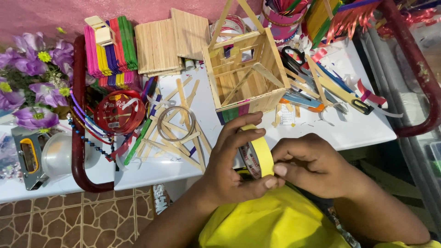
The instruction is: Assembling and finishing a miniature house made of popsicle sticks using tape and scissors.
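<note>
Tape takes the centre: a roll of yellow tape (259, 154) sits upright between both hands, just in front of the white bench (358, 128) edge and above a yellow shirt (275, 220). The left hand (229, 165) wraps the roll, its fingers (248, 123) clamped over the top rim and thumb under it. The right hand (312, 167) pinches the roll's outer face, fingers together on the tape. On the bench just beyond stands a small house of wooden sticks (245, 69). Loose sticks (177, 133) and a clear tape ring (176, 123) lie left of it, near a red ribbon spool (118, 112), coloured stick bundles (110, 50) and purple flowers (32, 82). Scissors (294, 62) lie to the right.
</note>
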